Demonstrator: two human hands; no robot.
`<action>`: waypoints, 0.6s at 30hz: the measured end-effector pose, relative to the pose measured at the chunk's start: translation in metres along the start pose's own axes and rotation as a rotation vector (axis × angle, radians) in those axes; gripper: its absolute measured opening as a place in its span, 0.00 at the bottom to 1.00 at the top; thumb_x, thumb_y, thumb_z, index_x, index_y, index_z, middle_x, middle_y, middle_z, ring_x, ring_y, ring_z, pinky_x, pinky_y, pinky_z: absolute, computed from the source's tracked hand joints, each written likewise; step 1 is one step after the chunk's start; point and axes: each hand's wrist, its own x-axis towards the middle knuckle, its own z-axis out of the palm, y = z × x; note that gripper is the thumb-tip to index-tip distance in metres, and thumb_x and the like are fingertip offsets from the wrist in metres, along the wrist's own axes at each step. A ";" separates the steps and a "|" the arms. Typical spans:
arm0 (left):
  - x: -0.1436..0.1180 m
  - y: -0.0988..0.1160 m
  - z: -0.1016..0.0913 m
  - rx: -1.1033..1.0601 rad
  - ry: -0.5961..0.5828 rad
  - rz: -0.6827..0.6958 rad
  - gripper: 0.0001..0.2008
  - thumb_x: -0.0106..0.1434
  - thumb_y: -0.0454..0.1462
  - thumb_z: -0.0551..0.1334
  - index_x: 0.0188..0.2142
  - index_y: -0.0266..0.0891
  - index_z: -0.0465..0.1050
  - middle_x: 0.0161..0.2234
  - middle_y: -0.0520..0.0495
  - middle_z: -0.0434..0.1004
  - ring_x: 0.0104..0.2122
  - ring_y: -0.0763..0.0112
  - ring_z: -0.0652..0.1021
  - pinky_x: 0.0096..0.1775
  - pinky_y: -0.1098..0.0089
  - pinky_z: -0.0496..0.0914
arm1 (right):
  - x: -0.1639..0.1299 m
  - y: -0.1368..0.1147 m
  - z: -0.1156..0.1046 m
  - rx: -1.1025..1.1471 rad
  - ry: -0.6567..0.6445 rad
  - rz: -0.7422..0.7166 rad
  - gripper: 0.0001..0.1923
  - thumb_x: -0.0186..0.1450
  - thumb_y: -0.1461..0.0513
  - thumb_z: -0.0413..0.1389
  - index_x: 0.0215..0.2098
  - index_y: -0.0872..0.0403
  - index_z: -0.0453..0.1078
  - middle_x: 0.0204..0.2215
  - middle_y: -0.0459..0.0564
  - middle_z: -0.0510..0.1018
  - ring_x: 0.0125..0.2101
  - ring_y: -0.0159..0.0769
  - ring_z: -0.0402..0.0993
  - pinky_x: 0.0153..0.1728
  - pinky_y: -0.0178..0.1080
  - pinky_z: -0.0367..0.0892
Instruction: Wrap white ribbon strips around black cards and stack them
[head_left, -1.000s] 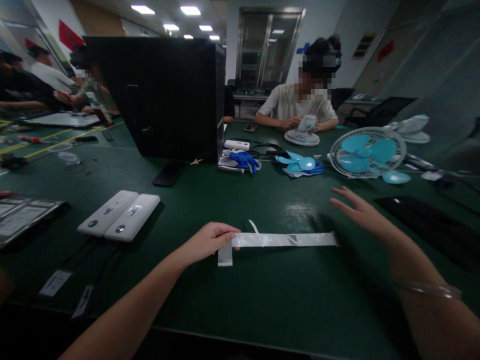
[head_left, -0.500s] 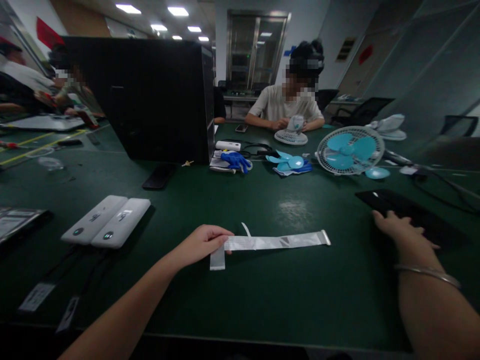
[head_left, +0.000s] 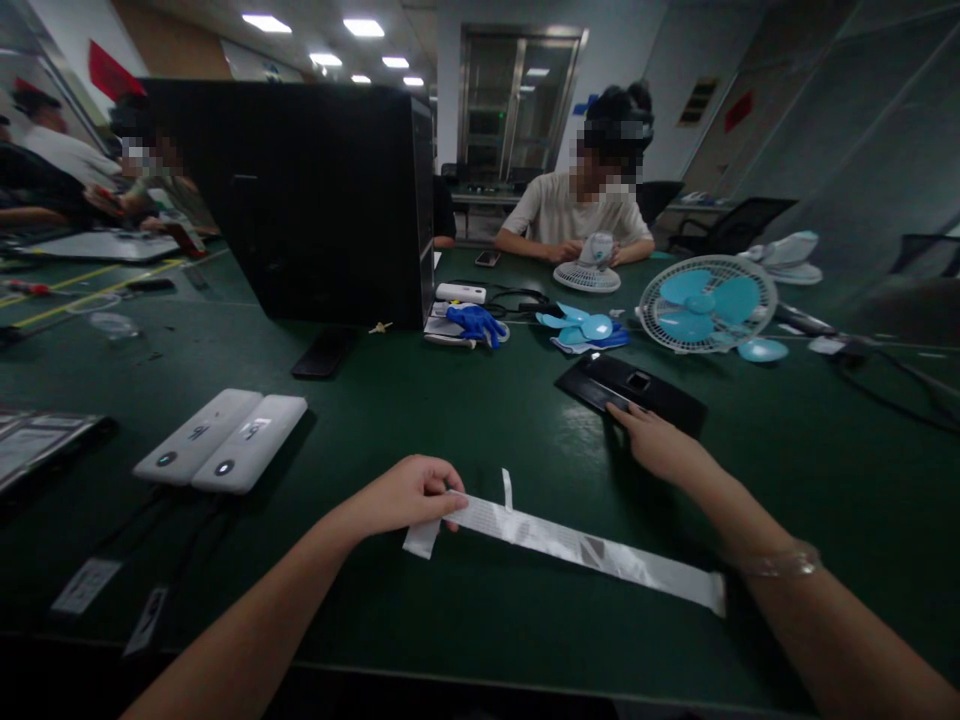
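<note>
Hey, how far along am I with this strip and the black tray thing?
Done: the silvery strip lies flat on the green table, and the black tray sits just beyond it. In hand: your left hand pinches the strip's left end, and your right hand rests on the tray's near edge. Left: strip and tray are apart; nothing is in the tray that I can see.

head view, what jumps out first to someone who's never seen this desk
The long silvery flat strip lies across the near edge of the dark green table, its left end pinched by the left hand. The right hand rests on a flat black rectangular device just beyond it. Farther back on the right stands a small white-caged fan with light blue blades, and a big black computer case looms at the left.
</note>
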 end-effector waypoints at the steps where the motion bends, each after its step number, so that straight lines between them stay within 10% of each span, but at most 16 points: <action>1: 0.000 0.000 0.000 -0.006 -0.018 0.013 0.15 0.62 0.45 0.61 0.41 0.36 0.72 0.33 0.45 0.82 0.31 0.69 0.80 0.31 0.70 0.69 | -0.004 -0.015 -0.003 0.002 -0.001 -0.030 0.33 0.65 0.66 0.43 0.69 0.51 0.47 0.64 0.59 0.53 0.61 0.52 0.54 0.56 0.55 0.60; 9: -0.005 0.002 -0.001 -0.032 -0.104 -0.004 0.10 0.60 0.41 0.63 0.35 0.36 0.71 0.30 0.47 0.80 0.29 0.70 0.79 0.29 0.72 0.69 | -0.054 -0.110 -0.033 0.080 0.013 -0.536 0.40 0.62 0.70 0.45 0.69 0.38 0.42 0.66 0.46 0.49 0.62 0.51 0.52 0.57 0.57 0.60; 18: -0.009 0.008 -0.004 -0.009 -0.115 0.041 0.06 0.59 0.38 0.62 0.32 0.37 0.70 0.29 0.50 0.77 0.29 0.72 0.78 0.31 0.72 0.69 | -0.074 -0.128 -0.052 0.142 -0.012 -0.743 0.33 0.68 0.63 0.44 0.68 0.36 0.41 0.66 0.43 0.51 0.64 0.43 0.48 0.62 0.55 0.51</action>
